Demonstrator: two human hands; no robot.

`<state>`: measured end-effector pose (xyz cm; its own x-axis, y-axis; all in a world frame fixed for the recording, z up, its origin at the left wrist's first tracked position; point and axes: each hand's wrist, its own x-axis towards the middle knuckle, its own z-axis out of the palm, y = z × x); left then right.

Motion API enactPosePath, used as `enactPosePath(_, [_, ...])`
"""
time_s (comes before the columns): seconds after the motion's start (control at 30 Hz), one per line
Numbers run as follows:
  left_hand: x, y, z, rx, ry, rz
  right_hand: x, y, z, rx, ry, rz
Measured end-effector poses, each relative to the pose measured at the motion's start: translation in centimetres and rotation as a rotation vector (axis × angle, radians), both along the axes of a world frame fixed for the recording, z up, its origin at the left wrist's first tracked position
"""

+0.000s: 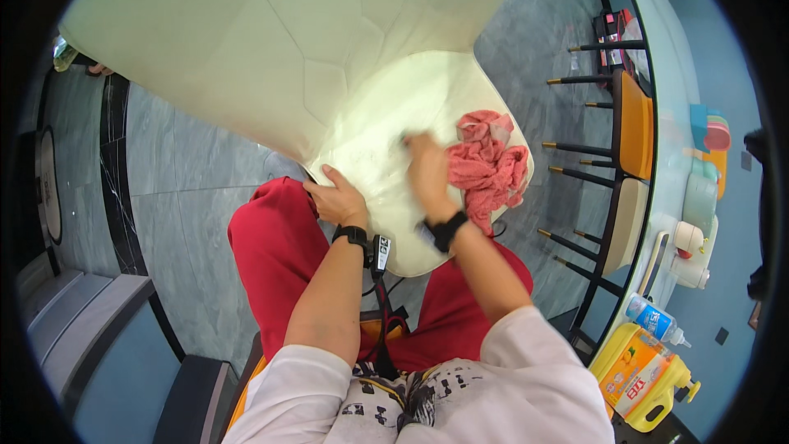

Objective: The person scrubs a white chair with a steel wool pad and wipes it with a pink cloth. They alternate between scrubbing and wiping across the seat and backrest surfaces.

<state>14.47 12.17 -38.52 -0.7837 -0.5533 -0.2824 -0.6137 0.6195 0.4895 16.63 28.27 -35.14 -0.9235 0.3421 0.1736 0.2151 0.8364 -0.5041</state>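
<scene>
A cream upholstered chair (345,83) with stitched seams stands before me, its lower part between my knees. My left hand (338,197) rests on its left edge, thumb on top and fingers curled around the side. My right hand (426,169) is over the seat (400,253), blurred and curled like a fist. A small dark thing (405,134) shows at its fingertips, too blurred to name. The seat surface near both hands looks shiny. Just right of my right hand, a crumpled pink terry cloth (490,166) lies on the seat.
Right, chairs with orange (635,126) and cream (624,226) seats hang at a glass-topped table (669,197). On it are a yellow detergent jug (638,376), a blue-labelled squeeze bottle (654,319) and a beige pot (688,237). A step (98,314) rises lower left; grey tile floor (185,222) surrounds me.
</scene>
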Motion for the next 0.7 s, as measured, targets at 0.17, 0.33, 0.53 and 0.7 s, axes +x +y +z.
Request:
enactPosePath(0.17, [-0.1,0.1,0.1,0.014,0.035,-0.01,-1.0,3.5,1.6,0.014,0.055,0.026])
enactPosePath(0.33, [-0.1,0.2,0.1,-0.001,0.023,0.003,-2.8,7.7,0.6,0.099,-0.021,-0.2])
enactPosePath(0.53, [-0.2,0.2,0.4,0.013,-0.009,0.004,1.4,-3.8,0.5,-0.203,0.006,0.274])
enactPosePath(0.7, [-0.2,0.1,0.3,-0.016,0.029,0.002,-4.7,5.6,2.2,-0.162,-0.015,-0.236])
